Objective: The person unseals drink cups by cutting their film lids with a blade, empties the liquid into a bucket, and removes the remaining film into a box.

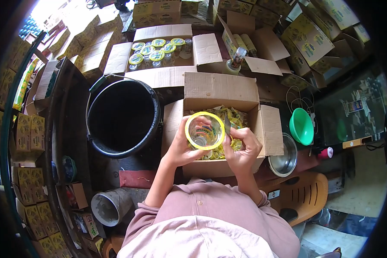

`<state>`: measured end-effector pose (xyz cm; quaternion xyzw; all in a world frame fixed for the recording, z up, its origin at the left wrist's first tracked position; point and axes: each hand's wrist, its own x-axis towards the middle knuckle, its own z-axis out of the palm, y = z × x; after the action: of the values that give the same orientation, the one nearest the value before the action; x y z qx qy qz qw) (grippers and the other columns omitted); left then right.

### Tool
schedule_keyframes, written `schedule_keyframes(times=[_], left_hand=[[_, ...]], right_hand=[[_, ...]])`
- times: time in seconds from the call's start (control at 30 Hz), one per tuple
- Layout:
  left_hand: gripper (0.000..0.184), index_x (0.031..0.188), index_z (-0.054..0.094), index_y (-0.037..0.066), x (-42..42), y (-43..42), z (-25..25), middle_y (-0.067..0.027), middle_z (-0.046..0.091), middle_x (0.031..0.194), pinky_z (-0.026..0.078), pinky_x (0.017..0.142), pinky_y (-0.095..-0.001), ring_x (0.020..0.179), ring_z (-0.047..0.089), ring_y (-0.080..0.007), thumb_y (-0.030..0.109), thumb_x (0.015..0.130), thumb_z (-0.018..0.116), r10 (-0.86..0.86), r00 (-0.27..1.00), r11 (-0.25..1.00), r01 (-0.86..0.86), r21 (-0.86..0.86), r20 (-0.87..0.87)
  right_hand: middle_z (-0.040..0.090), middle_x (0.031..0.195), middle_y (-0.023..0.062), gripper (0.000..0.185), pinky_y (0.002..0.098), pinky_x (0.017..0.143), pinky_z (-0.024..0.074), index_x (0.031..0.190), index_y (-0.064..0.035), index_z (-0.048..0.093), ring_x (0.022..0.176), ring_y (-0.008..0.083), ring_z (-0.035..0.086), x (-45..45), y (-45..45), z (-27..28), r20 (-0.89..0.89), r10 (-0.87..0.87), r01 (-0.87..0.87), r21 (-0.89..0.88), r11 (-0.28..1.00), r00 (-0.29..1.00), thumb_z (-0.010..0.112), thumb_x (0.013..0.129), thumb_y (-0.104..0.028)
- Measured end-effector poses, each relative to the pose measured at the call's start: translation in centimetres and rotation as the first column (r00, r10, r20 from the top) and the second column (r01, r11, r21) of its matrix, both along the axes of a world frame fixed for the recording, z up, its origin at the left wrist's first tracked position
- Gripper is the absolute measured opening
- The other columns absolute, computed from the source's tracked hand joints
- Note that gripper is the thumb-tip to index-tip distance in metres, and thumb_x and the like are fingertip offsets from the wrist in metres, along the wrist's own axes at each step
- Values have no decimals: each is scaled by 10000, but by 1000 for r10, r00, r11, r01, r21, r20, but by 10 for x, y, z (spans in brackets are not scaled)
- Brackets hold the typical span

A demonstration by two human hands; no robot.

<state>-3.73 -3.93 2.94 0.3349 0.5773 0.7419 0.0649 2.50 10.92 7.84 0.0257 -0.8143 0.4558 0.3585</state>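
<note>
A clear cup (201, 136) with a bright yellow rim is tilted so that its round top faces me. My left hand (181, 148) wraps around its left side and underside. Close against the rim's right edge stands a thin, dark, flat blade (227, 123), pinched in my right hand (244, 148); its handle, if any, is hidden by the fingers. Both hands are above an open cardboard box (221, 88), which holds a heap of crumpled yellow-and-clear plastic scraps (234, 116).
Left of the box stands a large black bucket (122, 118). Behind is an open carton (159, 77) of yellow-lidded cups. To the right are a green bowl (302, 126), a metal bowl (284, 157) and an orange plastic chair (305, 193). A grey bucket (109, 208) sits lower left.
</note>
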Motion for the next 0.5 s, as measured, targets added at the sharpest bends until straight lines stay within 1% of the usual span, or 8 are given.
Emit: schedule_keyframes(times=[0.07, 0.13, 0.2, 0.23, 0.33, 0.37, 0.43, 0.5], left_hand=[[696, 1209, 312, 25, 0, 0, 2, -121, 438, 1143, 391, 919, -327, 1060, 469, -203, 54, 647, 722, 22, 999, 999, -23, -30, -40], [731, 1253, 272, 23, 2, 4, -1, -132, 434, 1143, 347, 959, -348, 1085, 452, -221, 37, 654, 689, 53, 997, 999, -53, 1, -52], [744, 1261, 258, 25, 4, 5, 0, -137, 433, 1138, 362, 942, -344, 1066, 466, -229, 43, 661, 698, 111, 985, 990, -122, -75, -135], [741, 1263, 248, 23, 6, 4, 1, -141, 432, 1132, 376, 927, -343, 1043, 484, -237, 44, 678, 703, 136, 983, 980, -152, -127, -127], [733, 1278, 265, 41, 6, 5, 1, -135, 427, 1135, 417, 891, -331, 1065, 474, -211, -3, 685, 695, 167, 977, 980, -179, -84, -136], [744, 1285, 256, 42, 5, 6, 1, -135, 420, 1137, 426, 883, -327, 1062, 476, -211, -5, 686, 695, 164, 976, 980, -178, -91, -142], [741, 1278, 239, 25, 3, 6, 0, -145, 434, 1132, 398, 910, -339, 1050, 486, -236, 34, 697, 699, 174, 973, 976, -192, -108, -154], [750, 1277, 223, 15, 4, 4, 0, -152, 442, 1130, 384, 923, -347, 1044, 492, -251, 62, 702, 703, 185, 964, 962, -218, -165, -191]], right_hand=[[593, 684, 87, 189, 260, 544, 456, 837, 0, 638, 581, 161, 584, 1, -2, 1, -2, -20, 20, 31, 999, 1000, 669, 655, 39], [589, 677, 86, 186, 260, 541, 456, 838, 1, 638, 577, 161, 581, -5, -1, 4, -26, -22, 23, 63, 998, 999, 668, 657, 37], [586, 672, 86, 184, 261, 538, 456, 839, 2, 638, 573, 161, 579, -6, -2, 2, -27, -13, 15, 76, 997, 1000, 666, 660, 36], [582, 666, 84, 177, 258, 529, 457, 839, -2, 637, 566, 157, 577, -5, -2, 2, -25, -20, 22, 78, 997, 999, 666, 667, 30], [580, 662, 82, 176, 256, 520, 456, 842, -5, 635, 555, 155, 575, -4, -7, 3, -33, -60, 62, 52, 997, 998, 665, 672, 28], [582, 662, 82, 175, 255, 519, 456, 843, -4, 634, 553, 153, 575, -6, -7, 3, -44, -60, 63, 78, 995, 997, 665, 673, 28], [585, 664, 82, 174, 253, 515, 456, 844, -2, 631, 549, 150, 574, -5, -7, 1, -50, -56, 62, 124, 990, 997, 665, 676, 27], [588, 667, 82, 175, 254, 516, 456, 844, -1, 631, 550, 150, 575, -7, -7, -4, -41, -60, 64, 105, 992, 997, 664, 675, 31]])
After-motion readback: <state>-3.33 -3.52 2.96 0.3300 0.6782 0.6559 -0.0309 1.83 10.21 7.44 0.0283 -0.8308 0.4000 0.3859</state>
